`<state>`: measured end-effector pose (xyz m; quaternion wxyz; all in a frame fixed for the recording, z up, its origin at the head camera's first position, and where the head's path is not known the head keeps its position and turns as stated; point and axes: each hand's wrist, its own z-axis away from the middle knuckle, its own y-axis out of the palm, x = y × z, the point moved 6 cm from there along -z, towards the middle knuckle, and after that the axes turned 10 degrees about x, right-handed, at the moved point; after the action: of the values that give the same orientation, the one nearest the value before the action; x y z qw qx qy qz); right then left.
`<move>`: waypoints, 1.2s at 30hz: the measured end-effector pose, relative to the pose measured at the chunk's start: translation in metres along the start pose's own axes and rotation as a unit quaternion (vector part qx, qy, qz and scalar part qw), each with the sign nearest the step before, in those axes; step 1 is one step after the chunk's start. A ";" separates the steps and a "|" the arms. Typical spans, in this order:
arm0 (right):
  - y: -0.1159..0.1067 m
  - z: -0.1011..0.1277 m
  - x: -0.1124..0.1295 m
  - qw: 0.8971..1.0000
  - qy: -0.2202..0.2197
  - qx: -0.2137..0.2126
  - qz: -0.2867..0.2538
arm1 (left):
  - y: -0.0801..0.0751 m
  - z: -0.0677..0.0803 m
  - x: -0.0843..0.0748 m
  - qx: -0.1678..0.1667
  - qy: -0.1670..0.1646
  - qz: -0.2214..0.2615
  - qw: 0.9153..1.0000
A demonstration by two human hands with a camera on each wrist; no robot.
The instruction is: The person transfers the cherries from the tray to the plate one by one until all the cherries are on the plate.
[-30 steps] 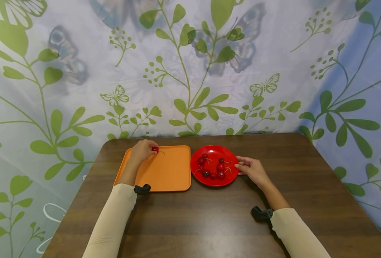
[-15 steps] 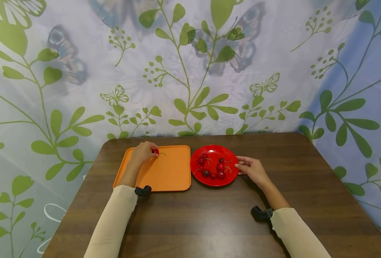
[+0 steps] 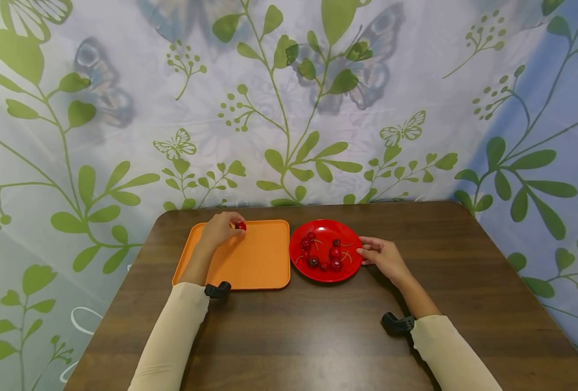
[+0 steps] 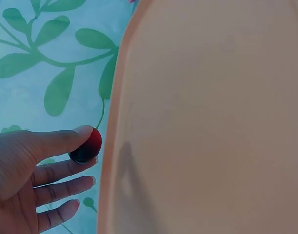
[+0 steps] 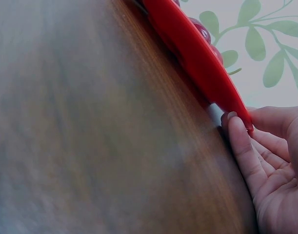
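My left hand [image 3: 218, 230] pinches a dark red cherry [image 3: 241, 226] over the far left part of an orange tray [image 3: 257, 260]. In the left wrist view, thumb and index finger grip this cherry [image 4: 91, 145], its thin green stem pointing up, while the other fingers spread apart beneath. To the tray's right sits a round red plate [image 3: 325, 229] bearing several cherries [image 3: 335, 253], some with stems. My right hand [image 3: 381, 257] holds the plate's right rim, thumb on top and fingers below, as the right wrist view shows of the plate [image 5: 202, 63].
Tray and plate stand side by side near the back of a brown wooden table [image 3: 289, 336]. A leaf-patterned cloth [image 3: 250, 108] hangs right behind the table's far edge. Each wrist wears a black device, such as the right camera mount [image 3: 397, 324].
My left hand has lifted and shifted slightly right with the pinched cherry, whose stem no longer shows in the head view. The right hand and plate have stayed still.
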<state>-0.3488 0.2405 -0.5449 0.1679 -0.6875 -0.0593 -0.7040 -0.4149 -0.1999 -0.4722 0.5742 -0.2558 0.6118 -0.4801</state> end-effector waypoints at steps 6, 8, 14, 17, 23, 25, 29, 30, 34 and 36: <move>-0.001 -0.001 -0.005 1.000 -0.007 -0.005 0.006 | -0.003 0.000 -0.013 -0.008 0.030 0.013 0.999; -0.001 -0.001 -0.005 1.000 -0.008 -0.006 0.007 | -0.004 0.000 -0.018 -0.008 0.039 0.012 0.999; 0.000 0.001 -0.003 1.000 -0.001 -0.003 0.001 | -0.002 -0.001 -0.027 0.000 0.049 0.024 0.999; 0.001 0.001 -0.003 1.000 -0.005 -0.002 0.005 | -0.001 -0.002 -0.029 0.000 0.050 0.035 0.998; 0.000 0.000 -0.004 1.000 -0.008 -0.004 0.003 | -0.001 -0.002 -0.033 -0.016 0.062 0.045 0.997; -0.001 0.000 -0.004 1.000 -0.010 -0.005 0.004 | 0.000 -0.001 -0.038 -0.019 0.071 0.047 0.996; -0.003 -0.001 -0.005 1.000 -0.009 -0.006 0.008 | 0.001 -0.001 -0.047 -0.012 0.088 0.058 0.994; -0.003 -0.001 -0.006 1.000 -0.008 -0.005 0.010 | 0.002 -0.001 -0.049 -0.009 0.091 0.062 0.994; -0.002 -0.001 -0.005 1.000 -0.001 0.000 0.007 | 0.004 -0.002 -0.055 -0.001 0.101 0.076 0.992; -0.001 -0.001 -0.001 1.000 0.000 0.002 0.001 | 0.006 -0.003 -0.057 0.003 0.104 0.081 0.991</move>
<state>-0.3497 0.2411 -0.5460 0.1700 -0.6871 -0.0603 -0.7038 -0.4048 -0.1471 -0.4513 0.5455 -0.1525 0.6854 -0.4577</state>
